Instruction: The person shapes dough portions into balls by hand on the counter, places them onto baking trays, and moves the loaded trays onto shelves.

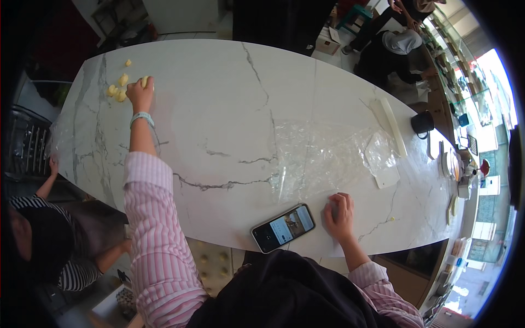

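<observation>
My left hand (141, 94) reaches to the far left of the marble-patterned table (219, 109), its fingers closed around a pale yellow lump of dough (144, 82). Just left of it lies a small group of similar dough lumps (112, 90); a smaller dough piece (128, 63) sits apart, farther back. My right hand (340, 218) rests on the table near the front edge, fingers loosely bent and the thumb apart, with nothing visible in it. Left of that hand is a phone (283, 227) with its screen lit.
Clear plastic sheeting (322, 158) spreads over the right-centre, with a white flat scraper (387, 176) and a long pale strip (394, 127) beside it. A dark mug (422, 123) stands at the right. A tray with yellow balls (213, 268) is below the front edge. Another person (49, 235) is at left.
</observation>
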